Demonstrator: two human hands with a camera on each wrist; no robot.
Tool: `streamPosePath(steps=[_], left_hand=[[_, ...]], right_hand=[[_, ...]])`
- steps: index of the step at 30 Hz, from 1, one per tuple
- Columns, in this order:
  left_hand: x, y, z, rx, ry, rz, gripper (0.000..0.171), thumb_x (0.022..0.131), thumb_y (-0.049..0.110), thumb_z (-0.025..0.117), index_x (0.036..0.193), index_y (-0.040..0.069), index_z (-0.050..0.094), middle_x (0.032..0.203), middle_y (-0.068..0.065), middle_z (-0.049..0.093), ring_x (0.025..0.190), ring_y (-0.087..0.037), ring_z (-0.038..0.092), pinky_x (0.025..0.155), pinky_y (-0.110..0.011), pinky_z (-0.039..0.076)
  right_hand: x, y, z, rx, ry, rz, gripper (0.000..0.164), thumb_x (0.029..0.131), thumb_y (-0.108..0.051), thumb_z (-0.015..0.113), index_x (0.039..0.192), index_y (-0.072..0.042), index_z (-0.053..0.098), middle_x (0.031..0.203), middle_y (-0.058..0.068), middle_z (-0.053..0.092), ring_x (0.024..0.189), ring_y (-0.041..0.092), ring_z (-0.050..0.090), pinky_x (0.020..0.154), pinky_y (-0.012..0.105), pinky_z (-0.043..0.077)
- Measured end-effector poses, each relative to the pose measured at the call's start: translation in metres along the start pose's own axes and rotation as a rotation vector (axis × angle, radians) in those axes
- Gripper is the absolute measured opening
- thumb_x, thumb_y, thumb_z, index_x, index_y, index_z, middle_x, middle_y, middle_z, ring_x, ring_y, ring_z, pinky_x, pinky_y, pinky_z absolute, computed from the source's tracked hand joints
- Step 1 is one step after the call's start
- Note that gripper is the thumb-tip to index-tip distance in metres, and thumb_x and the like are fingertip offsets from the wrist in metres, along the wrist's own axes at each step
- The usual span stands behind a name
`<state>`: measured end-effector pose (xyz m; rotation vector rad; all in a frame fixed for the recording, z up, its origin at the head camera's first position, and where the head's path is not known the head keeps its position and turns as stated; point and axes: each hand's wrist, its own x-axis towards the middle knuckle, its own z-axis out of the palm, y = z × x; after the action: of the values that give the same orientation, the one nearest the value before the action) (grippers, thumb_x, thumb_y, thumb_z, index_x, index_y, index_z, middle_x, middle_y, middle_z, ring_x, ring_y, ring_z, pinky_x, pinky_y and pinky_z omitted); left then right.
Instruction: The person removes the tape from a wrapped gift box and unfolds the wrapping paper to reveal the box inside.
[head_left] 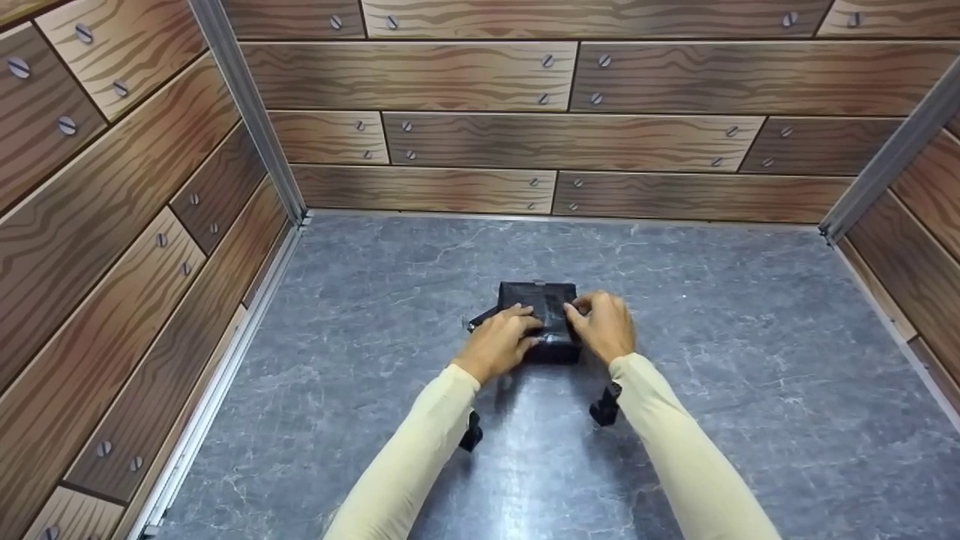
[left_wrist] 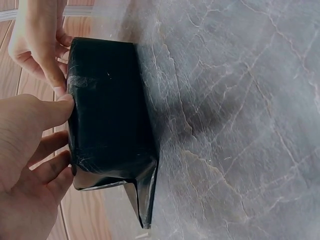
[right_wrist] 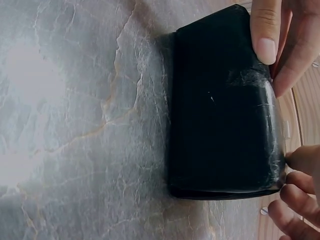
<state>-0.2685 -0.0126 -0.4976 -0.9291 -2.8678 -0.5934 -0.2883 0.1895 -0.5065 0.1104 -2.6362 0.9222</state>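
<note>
A black box-shaped package point(head_left: 553, 349) in shiny plastic wrap lies on the grey floor, with a strip of tape over its top and near edge. A folded flap of the wrap point(left_wrist: 145, 200) juts from its left end. My left hand point(head_left: 496, 341) rests on the top left, its fingers spread and its thumb point(right_wrist: 266, 45) at the near edge. On the other side, my right hand point(head_left: 606, 326) has its thumb and curled fingers together at the package's top right edge, seeming to pinch the wrap there. Its fingertips point(right_wrist: 295, 200) are partly hidden.
Grey marbled flooring point(head_left: 360, 360) surrounds the package. Wood-patterned panels point(head_left: 480, 139) stand at the back and both sides, with metal strips point(head_left: 259, 112) at the corners. Small black devices point(head_left: 604, 405) are strapped under both wrists.
</note>
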Motion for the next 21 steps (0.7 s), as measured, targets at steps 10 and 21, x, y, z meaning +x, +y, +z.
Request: streamPosePath(steps=[10, 21], left_hand=[[-0.0006, -0.0004, 0.0016, -0.007, 0.019, 0.003, 0.034, 0.099, 0.021, 0.067, 0.131, 0.010, 0.068, 0.144, -0.012, 0.058, 0.137, -0.028, 0.051, 0.114, -0.038, 0.039], [-0.0025, 0.0009, 0.0018, -0.006, 0.030, -0.015, 0.034, 0.099, 0.022, 0.067, 0.131, 0.011, 0.068, 0.145, -0.010, 0.057, 0.137, -0.026, 0.051, 0.115, -0.038, 0.039]], right_hand=[[0.0012, -0.0028, 0.0004, -0.043, -0.017, 0.002, 0.013, 0.088, -0.017, 0.074, 0.089, -0.004, 0.079, 0.084, 0.011, 0.075, 0.081, 0.033, 0.070, 0.072, 0.052, 0.053], [0.0008, 0.0008, -0.0039, -0.058, -0.006, -0.030, 0.011, 0.088, -0.012, 0.072, 0.082, -0.003, 0.075, 0.078, 0.010, 0.071, 0.075, 0.034, 0.067, 0.068, 0.052, 0.052]])
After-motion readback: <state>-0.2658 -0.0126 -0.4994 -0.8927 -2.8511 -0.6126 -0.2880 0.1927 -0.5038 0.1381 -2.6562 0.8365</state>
